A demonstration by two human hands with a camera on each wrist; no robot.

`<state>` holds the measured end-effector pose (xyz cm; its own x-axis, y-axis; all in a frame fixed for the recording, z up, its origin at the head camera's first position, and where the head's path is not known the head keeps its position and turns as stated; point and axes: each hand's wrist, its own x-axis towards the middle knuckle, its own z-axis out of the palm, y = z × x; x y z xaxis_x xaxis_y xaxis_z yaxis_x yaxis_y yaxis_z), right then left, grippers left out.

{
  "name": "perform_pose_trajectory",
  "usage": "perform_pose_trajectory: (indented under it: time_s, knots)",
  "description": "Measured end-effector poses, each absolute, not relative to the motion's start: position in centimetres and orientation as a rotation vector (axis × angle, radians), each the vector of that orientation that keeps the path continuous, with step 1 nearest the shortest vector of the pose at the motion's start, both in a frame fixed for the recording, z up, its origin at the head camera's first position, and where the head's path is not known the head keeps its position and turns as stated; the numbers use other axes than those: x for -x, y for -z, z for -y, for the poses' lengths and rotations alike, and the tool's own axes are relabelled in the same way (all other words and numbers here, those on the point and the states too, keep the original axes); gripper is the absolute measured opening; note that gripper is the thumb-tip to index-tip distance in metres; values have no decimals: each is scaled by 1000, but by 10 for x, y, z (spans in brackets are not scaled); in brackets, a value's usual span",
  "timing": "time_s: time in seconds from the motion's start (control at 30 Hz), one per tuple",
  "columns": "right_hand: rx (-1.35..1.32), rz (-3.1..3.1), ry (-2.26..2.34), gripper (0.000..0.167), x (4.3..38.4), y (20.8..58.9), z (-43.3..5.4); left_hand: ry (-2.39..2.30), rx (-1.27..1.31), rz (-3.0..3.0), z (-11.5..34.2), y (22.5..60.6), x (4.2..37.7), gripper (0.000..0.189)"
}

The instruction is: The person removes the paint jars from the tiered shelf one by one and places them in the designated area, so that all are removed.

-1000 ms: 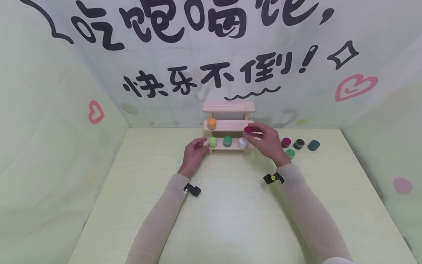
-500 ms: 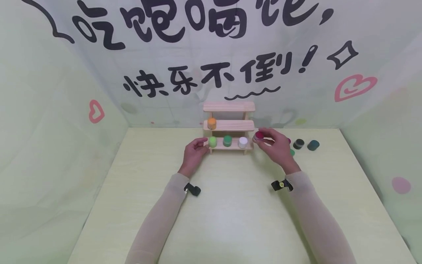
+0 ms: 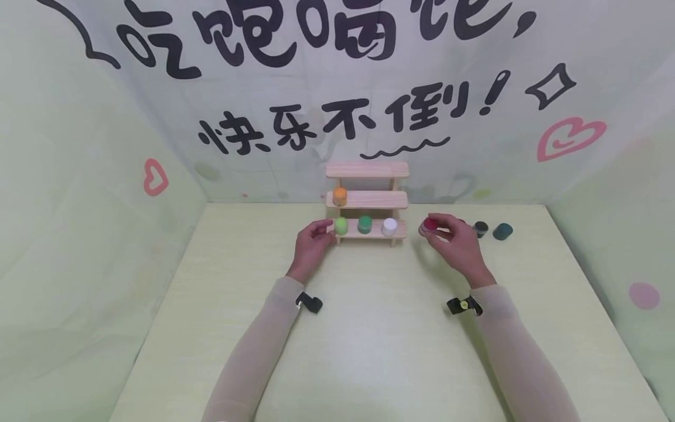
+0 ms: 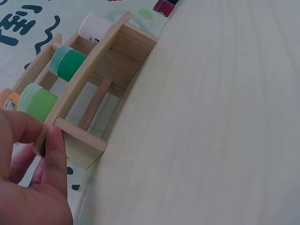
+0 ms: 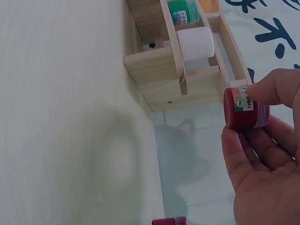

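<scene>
A small three-tier wooden shelf (image 3: 366, 200) stands against the back wall. My left hand (image 3: 311, 249) pinches the left end of its lowest tier, thumb and fingers round the board in the left wrist view. On that tier sit a light green paint jar (image 3: 341, 226), a darker green jar (image 3: 365, 224) and a white jar (image 3: 389, 227). An orange jar (image 3: 340, 196) is at the left of the middle tier. Right of the shelf, my right hand (image 3: 457, 243) holds a red paint jar (image 5: 241, 108) between thumb and fingers, above the table.
Beyond my right hand, a black jar (image 3: 480, 228) and a dark teal jar (image 3: 503, 231) stand on the table (image 3: 369, 328). A dark red jar (image 5: 169, 221) shows at the bottom of the right wrist view. Cloth walls with printed writing enclose the back and sides.
My right hand has drawn back from the shelf toward the right with the red jar, now covering the green jar on the table. The left hand has stayed on the shelf's end.
</scene>
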<state>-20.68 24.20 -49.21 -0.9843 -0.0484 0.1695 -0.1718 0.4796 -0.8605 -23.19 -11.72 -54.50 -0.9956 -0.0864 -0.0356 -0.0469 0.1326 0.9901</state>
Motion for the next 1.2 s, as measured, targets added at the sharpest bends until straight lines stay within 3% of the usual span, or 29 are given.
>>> perform_pose_trajectory:
  time_s: [1.2]
  knots:
    - [38,2605,-1386,51,183,510,-338,2097,-145,2305,115,547,234,33]
